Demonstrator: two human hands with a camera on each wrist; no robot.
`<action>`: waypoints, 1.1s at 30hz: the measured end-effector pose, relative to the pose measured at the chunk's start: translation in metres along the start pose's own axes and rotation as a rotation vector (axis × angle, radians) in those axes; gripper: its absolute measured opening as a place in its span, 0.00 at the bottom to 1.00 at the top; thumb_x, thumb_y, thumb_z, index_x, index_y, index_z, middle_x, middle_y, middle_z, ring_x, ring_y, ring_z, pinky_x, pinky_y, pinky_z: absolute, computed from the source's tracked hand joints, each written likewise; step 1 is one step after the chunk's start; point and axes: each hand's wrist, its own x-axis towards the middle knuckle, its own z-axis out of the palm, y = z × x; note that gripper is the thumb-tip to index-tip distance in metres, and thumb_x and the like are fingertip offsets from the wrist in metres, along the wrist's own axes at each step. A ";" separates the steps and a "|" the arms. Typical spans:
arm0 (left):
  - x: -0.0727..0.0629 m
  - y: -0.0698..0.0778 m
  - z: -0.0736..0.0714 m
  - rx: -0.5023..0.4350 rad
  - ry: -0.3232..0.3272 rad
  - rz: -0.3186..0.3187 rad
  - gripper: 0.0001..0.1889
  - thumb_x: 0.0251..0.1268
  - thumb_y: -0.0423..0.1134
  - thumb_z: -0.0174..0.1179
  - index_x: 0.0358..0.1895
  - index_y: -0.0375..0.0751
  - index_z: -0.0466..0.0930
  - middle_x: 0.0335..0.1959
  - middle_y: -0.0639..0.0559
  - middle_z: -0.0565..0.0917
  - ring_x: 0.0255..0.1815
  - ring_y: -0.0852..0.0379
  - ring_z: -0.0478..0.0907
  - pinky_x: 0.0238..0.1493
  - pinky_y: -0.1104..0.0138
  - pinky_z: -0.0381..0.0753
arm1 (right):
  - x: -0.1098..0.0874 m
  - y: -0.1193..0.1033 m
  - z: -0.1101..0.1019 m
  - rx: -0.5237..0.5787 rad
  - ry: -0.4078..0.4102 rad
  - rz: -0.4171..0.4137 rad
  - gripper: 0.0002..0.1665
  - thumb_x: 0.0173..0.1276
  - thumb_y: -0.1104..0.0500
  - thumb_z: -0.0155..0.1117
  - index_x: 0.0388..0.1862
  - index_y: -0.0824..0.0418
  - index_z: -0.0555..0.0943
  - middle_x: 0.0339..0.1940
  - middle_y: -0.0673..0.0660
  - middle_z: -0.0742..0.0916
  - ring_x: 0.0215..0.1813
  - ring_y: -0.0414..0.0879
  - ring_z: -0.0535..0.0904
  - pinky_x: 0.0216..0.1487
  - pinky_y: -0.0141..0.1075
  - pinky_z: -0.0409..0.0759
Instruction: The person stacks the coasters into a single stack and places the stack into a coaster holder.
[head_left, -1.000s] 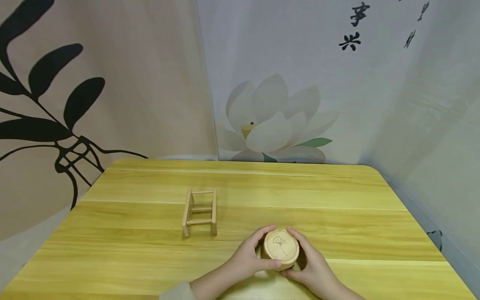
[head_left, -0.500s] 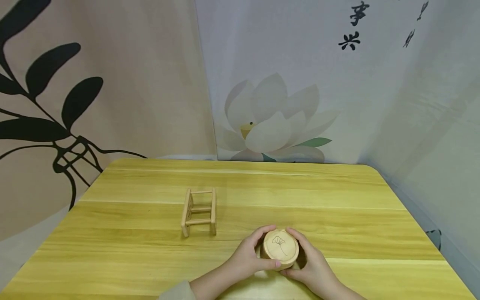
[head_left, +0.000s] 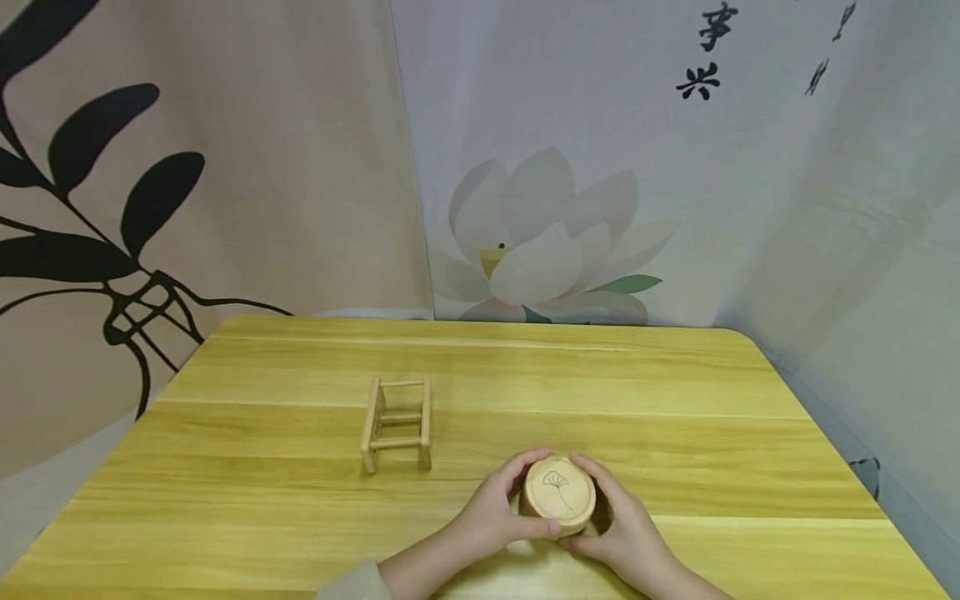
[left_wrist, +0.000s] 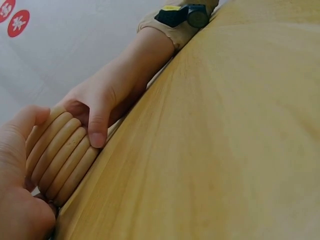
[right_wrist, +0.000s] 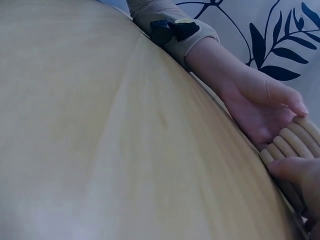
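Note:
A stack of several round wooden coasters [head_left: 558, 493] sits near the front of the table, a ginkgo leaf drawn on the top one. My left hand [head_left: 489, 510] grips the stack from the left, thumb at its near edge and fingers behind it. From the other side my right hand [head_left: 628, 533] holds it between thumb and fingers. In the left wrist view the rounded edges of the stacked coasters [left_wrist: 62, 150] show between both hands, with the lowest at the tabletop. Behind and to the left stands a small wooden rack [head_left: 397, 425] with rods between two side frames.
The wooden table [head_left: 300, 517] has rounded far corners. Right behind its far edge hangs a printed cloth [head_left: 315, 167] with dark leaves, a lotus and characters. Another pale cloth [head_left: 885, 250] borders the right side.

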 end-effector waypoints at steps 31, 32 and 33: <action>0.001 0.000 -0.002 -0.171 0.005 -0.025 0.43 0.52 0.37 0.72 0.71 0.40 0.59 0.64 0.50 0.70 0.67 0.49 0.63 0.69 0.47 0.52 | 0.002 -0.005 -0.002 0.229 -0.019 0.028 0.61 0.41 0.61 0.82 0.74 0.59 0.60 0.65 0.61 0.74 0.60 0.52 0.75 0.60 0.30 0.68; 0.001 0.000 -0.002 -0.183 0.006 -0.030 0.43 0.52 0.37 0.72 0.71 0.40 0.59 0.64 0.50 0.70 0.67 0.49 0.64 0.69 0.48 0.53 | 0.003 -0.005 -0.002 0.243 -0.029 0.024 0.61 0.41 0.62 0.82 0.74 0.60 0.59 0.65 0.63 0.73 0.60 0.54 0.75 0.60 0.31 0.68; 0.001 0.001 -0.002 -0.191 0.009 -0.033 0.43 0.52 0.36 0.72 0.72 0.40 0.59 0.63 0.49 0.70 0.66 0.49 0.64 0.69 0.48 0.53 | 0.003 -0.005 -0.003 0.252 -0.034 0.025 0.61 0.42 0.62 0.82 0.74 0.60 0.58 0.65 0.65 0.73 0.60 0.55 0.74 0.60 0.32 0.68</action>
